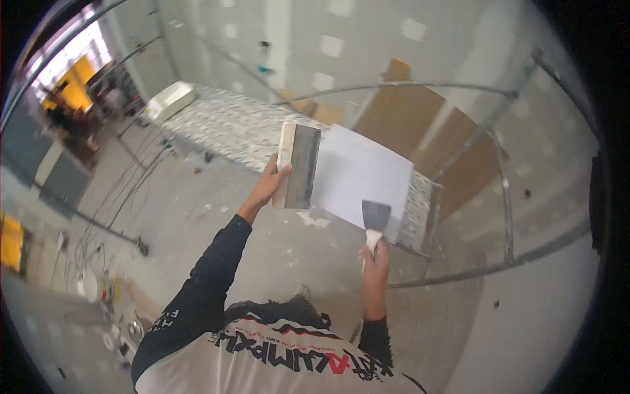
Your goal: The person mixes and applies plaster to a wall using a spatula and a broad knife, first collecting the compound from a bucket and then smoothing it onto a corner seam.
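My left hand (270,180) is closed on the pale back edge of a wide taping knife (304,167), its grey blade upright and facing right. My right hand (376,259) grips the white handle of a putty knife (377,214), whose dark flared blade points away from me. Both tools are held apart from each other. Beyond them, a white square sheet or board (361,167) lies on a speckled scaffold plank (226,125). The putty knife's blade overlaps the near right part of that sheet in view; whether it touches cannot be told.
Metal scaffold rails (453,86) surround the plank. A pale long box (172,100) sits at its far left end. Brown board (420,125) leans against the patched drywall (485,39). Cables (134,180) and a white bucket (92,287) are on the floor at left.
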Demonstrator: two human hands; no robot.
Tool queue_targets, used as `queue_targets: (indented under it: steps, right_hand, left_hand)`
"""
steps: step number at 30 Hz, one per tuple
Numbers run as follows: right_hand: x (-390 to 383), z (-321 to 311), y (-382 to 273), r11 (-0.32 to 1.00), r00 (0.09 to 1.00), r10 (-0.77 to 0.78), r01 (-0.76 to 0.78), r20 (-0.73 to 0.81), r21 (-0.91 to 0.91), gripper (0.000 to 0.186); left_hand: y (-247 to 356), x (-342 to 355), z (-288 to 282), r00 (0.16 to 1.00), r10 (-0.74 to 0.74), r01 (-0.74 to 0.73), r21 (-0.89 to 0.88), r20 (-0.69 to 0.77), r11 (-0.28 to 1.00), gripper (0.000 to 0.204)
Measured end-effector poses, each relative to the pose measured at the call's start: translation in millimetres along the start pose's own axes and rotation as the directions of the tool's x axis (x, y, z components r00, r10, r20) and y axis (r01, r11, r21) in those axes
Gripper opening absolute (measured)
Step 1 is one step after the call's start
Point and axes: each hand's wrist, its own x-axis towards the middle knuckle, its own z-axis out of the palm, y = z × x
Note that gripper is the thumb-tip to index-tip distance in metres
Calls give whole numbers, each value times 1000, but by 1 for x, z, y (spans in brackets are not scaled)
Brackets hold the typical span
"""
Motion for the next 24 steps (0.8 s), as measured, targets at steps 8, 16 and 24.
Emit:
queue_targets:
  steps: [8,16,24]
  right_hand:
    - [78,235,-192,589,595,-634,785,493,-191,66]
    - [-150,404,-90,479,129,-133,876,983,-50,58]
    - [-129,527,-222,587,333,-606,800,723,124,68]
  left_hand:
    - [68,-175,-178,881,212,49,528,-422,848,44]
    - [52,-323,-367,441,295,289,445,-848,847,38]
    - [93,-396,-417,359,337,281,445,-870,850,32]
